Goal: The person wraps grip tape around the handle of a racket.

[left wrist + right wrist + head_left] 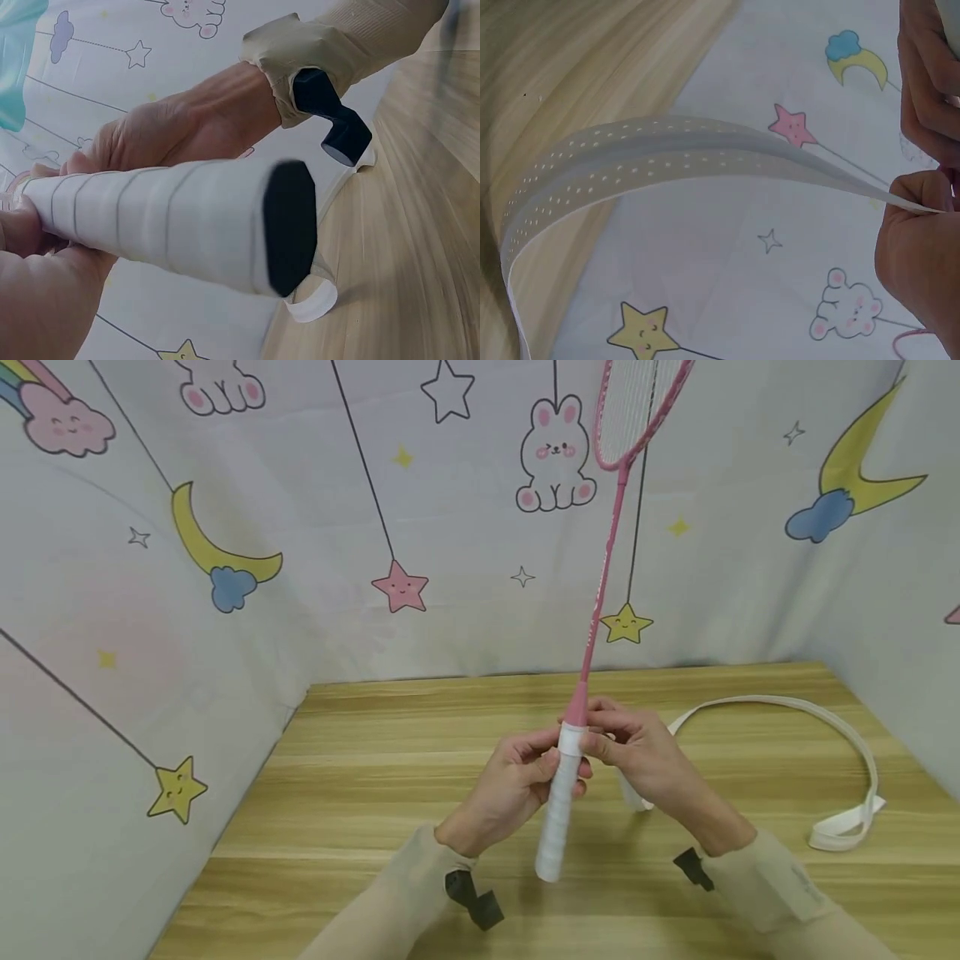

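Note:
A pink badminton racket (602,577) slants upward in the head view, its strung head cut off by the top edge. White wrapping covers its handle (557,818); in the left wrist view spiral seams and a black butt end (291,229) show. My left hand (510,785) grips the upper handle from the left. My right hand (648,756) is at the top of the wrapping, just below the pink cone. Between its thumb and fingers it pinches a white perforated grip tape (652,161), which hangs away in a curve. The tape's pinched end is mostly hidden by the fingers.
The loose tape loops across the right side of the wooden table (360,827), with a folded end (840,831) near the right edge. A white cloth backdrop (465,635) with cartoon prints stands behind and at both sides. Dark camera mounts (472,900) sit on the wrists.

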Motion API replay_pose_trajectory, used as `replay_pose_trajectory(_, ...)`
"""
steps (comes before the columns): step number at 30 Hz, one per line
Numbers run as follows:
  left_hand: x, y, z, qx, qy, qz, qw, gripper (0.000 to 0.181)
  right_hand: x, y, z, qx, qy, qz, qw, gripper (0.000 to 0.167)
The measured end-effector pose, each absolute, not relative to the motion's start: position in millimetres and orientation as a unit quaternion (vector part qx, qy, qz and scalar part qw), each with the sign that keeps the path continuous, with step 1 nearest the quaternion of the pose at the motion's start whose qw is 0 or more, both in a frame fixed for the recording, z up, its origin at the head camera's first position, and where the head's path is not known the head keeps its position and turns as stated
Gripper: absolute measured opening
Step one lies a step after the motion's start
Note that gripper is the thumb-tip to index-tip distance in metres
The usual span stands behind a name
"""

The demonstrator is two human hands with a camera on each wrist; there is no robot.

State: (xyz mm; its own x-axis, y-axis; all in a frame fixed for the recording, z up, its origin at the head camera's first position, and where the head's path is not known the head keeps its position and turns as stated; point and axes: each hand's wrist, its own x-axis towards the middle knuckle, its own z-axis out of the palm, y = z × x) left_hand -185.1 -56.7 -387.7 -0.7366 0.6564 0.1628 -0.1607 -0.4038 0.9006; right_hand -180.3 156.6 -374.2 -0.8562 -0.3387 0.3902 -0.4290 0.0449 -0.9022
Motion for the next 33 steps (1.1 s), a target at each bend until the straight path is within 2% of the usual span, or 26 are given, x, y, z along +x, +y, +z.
replay_pose_trajectory(6, -187.1, -58.3, -386.6, 0.255, 0.497, 0.789, 0.256, 0.089, -177.0, 152.4, -367.9, 0.243, -0.737, 0.626, 0.076, 0.028)
replay_pose_trajectory(12, -184.9, -54.8, -382.9, 0.219, 0.503, 0.801, 0.238, 0.054, -173.6, 148.7, -359.2, 0.205, -0.769, 0.597, 0.101, 0.019)
replay_pose_trajectory(15, -183.6, -51.1, -381.3, 0.204, 0.514, 0.803, 0.221, 0.047, -172.0, 144.6, -357.0, 0.188, -0.784, 0.578, 0.125, 0.014)
replay_pose_trajectory(20, -182.9, -47.9, -381.2, 0.186, 0.539, 0.796, 0.204, 0.054, -170.2, 139.4, -356.0, 0.179, -0.817, 0.524, 0.161, 0.011)
replay_pose_trajectory(28, -181.1, -53.9, -382.2, 0.199, 0.516, 0.805, 0.216, 0.071, -167.8, 147.4, -349.1, 0.237, -0.831, 0.489, 0.118, 0.025)
replay_pose_trajectory(33, -181.6, -55.9, -381.9, 0.215, 0.511, 0.8, 0.228, 0.071, -165.8, 149.4, -345.2, 0.249, -0.829, 0.483, 0.131, 0.021)
